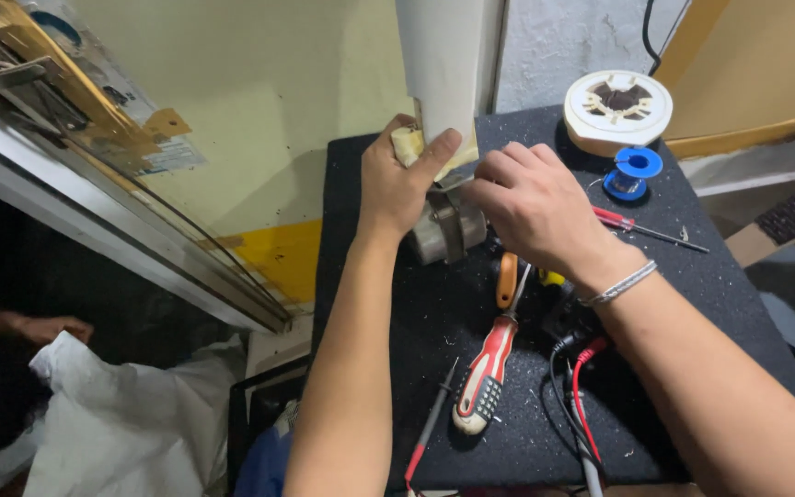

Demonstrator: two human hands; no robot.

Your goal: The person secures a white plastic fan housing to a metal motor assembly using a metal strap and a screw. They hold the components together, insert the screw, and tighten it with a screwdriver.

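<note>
motor part (448,230): grey-beige metal block standing upright near the black desk's (692,304) far-left edge
cream piece (409,144): sitting atop it, partly hidden

Landmark: small grey-brown metal motor block (448,230), standing at the rear middle of the black speckled table (692,313).
Left hand (397,179): wrapped around the cream plastic piece (409,145) on top of the motor block, thumb pressed against the tall white plastic housing (439,64) rising above it.
Right hand (531,207): fingers curled at the motor block's upper right side, touching it; silver bracelet (620,285) on the wrist.
Red-and-white-handled screwdriver (485,373): in front of the motor block.
Slim red-handled screwdriver (641,228): right of the motor block.
Blue solder spool (632,172): right of it, farther back.
Round cream plastic reel (618,109): behind the spool.
Red and black probe leads (574,387): front right of the motor block.
</note>
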